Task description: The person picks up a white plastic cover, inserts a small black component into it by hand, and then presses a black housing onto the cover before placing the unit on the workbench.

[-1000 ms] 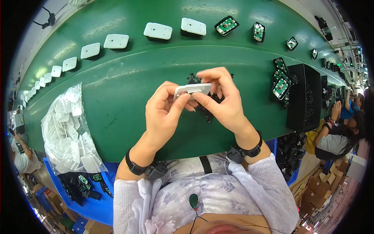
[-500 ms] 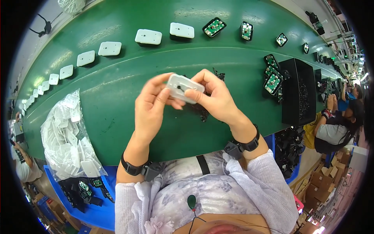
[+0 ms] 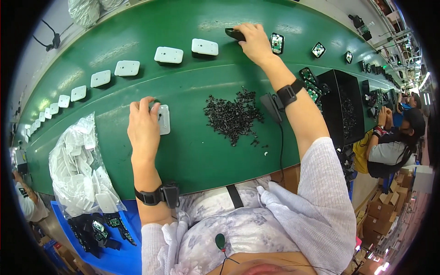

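Observation:
My left hand [image 3: 145, 126] is low over the green bench, fingers curled at the left edge of a white plastic cover [image 3: 165, 120] with a small dark part in it. Those fingers hide part of the cover. Farther out, my right hand [image 3: 255, 42] grips a black plastic housing [image 3: 234, 34], tilted at the far side of the bench. Between my arms lies a heap of small black parts [image 3: 233, 114]. White-topped black housings [image 3: 204, 47] stand in a row left of my right hand. To its right sits an open housing with a green circuit board [image 3: 277, 43].
A clear bag of white covers [image 3: 78, 169] lies at the left bench edge, above a blue bin [image 3: 114, 250]. On the right, more circuit-board housings [image 3: 311, 87] lie beside a black box [image 3: 339, 105]. A co-worker [image 3: 396, 146] sits at far right.
My hands have separated. The left has brought the white cover down and leftward; the right has let go of it, reached far out and gripped a black housing. The black heap is uncovered.

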Available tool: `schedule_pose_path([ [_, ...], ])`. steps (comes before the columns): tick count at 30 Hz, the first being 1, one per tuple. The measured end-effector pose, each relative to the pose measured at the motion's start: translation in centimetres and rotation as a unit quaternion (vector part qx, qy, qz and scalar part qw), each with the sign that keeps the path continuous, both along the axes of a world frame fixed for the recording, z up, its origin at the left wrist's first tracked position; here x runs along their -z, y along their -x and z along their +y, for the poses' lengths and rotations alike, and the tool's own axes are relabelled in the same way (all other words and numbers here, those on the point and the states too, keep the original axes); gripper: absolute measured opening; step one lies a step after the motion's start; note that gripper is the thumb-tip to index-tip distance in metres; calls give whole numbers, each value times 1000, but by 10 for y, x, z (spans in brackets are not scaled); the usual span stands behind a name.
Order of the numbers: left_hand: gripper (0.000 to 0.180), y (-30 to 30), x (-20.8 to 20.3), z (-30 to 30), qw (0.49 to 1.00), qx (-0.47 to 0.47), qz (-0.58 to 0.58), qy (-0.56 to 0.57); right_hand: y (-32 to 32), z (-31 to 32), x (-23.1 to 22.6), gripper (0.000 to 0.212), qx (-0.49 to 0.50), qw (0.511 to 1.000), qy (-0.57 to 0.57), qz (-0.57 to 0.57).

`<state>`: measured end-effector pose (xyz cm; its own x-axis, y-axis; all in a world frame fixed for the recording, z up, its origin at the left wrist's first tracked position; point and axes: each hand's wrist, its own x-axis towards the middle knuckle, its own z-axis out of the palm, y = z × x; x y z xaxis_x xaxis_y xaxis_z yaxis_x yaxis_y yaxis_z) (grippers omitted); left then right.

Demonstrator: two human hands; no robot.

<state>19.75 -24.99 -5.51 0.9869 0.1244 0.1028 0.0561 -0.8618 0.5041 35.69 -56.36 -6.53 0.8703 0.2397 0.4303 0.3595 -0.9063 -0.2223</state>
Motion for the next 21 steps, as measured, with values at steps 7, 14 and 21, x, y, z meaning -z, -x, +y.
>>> schedule_pose_path([
  [7, 52, 42, 2, 3, 990, 74, -95, -70, 26, -10, -31, 35, -10, 939, -211, 273],
  [14, 52, 53, 8, 25, 984, 130, -122, -19, 55, -11, -20, 37, -98, 987, -34, 126],
  [21, 51, 58, 14, 33, 982, 117, -145, 36, 120, 99, -54, 43, -244, 944, -177, 132],
])
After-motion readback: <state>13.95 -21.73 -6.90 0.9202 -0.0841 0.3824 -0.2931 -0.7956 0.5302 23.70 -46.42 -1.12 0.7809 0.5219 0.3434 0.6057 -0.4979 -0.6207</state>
